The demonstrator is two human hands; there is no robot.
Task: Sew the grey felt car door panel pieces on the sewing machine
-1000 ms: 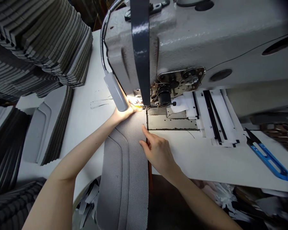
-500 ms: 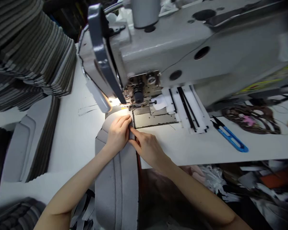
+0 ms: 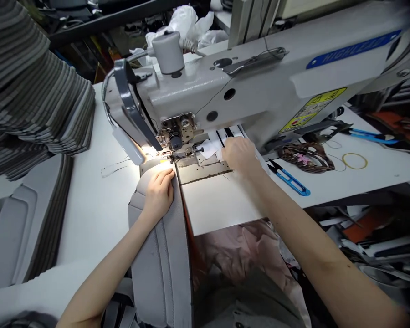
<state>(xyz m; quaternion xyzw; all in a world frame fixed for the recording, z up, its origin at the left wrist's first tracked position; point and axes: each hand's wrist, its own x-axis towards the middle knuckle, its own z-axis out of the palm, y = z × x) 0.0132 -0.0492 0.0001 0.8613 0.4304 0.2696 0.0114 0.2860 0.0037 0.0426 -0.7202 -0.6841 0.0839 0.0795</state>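
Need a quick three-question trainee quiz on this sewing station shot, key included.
1. Which hand rests on the grey textured fabric panel?
2. True or false: the right hand grips the blue-handled thread snips.
3. Fill in the blank: the long badge on the arm of the grey industrial sewing machine is coloured ____.

Key: 1. The left hand. 2. False. 3. Blue.
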